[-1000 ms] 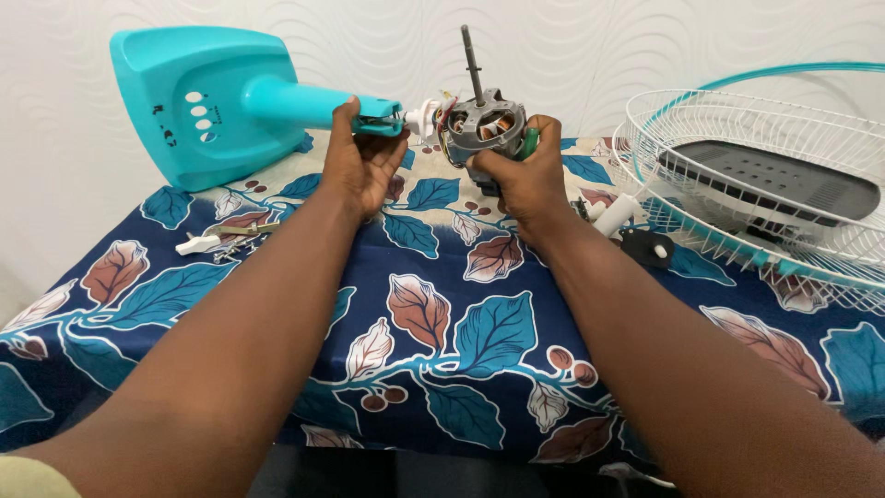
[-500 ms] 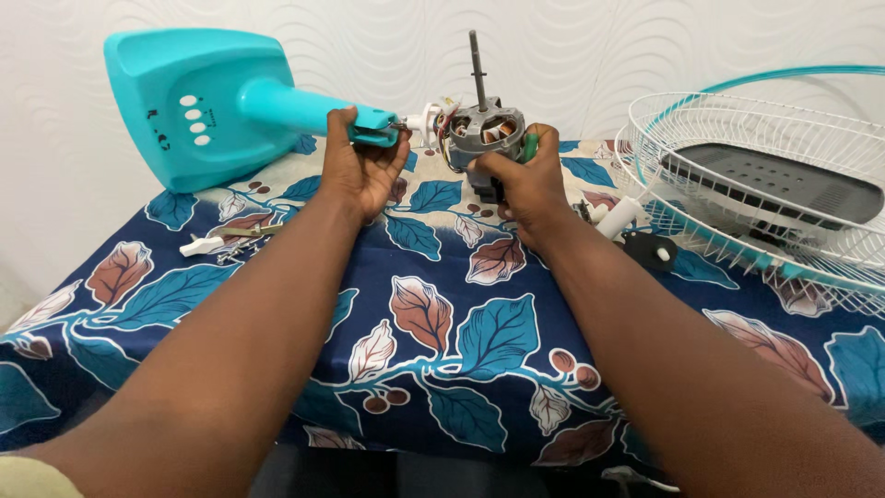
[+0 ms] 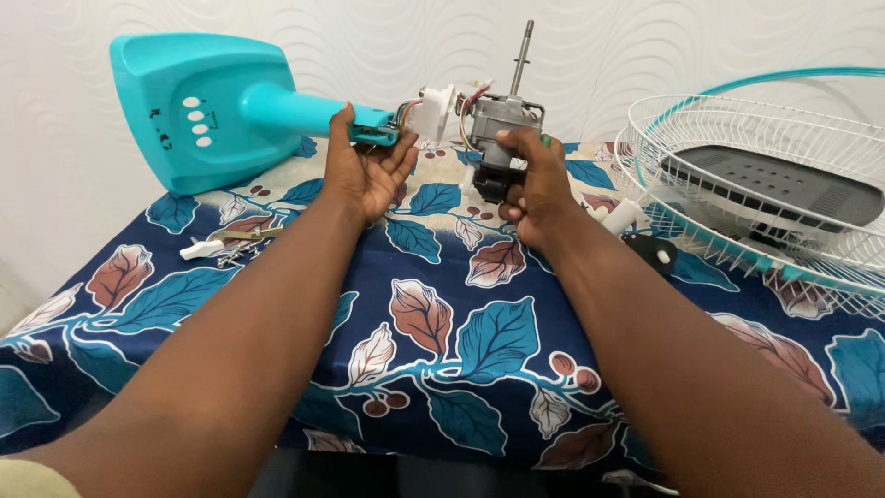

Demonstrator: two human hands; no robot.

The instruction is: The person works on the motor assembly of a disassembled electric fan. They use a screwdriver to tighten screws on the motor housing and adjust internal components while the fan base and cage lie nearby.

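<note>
left hand (image 3: pixel 369 175): grips teal fan stand (image 3: pixel 207 111) neck | right hand (image 3: pixel 535 184): grips fan motor (image 3: pixel 498 120), shaft upright | wire guard (image 3: pixel 737 175): at right

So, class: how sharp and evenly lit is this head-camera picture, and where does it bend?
Head view: soft, even light, no glare; left hand, right hand and fan motor are sharp; forearms stretch wide toward the bottom corners, and the wire fan guard curves at the right edge.
</note>
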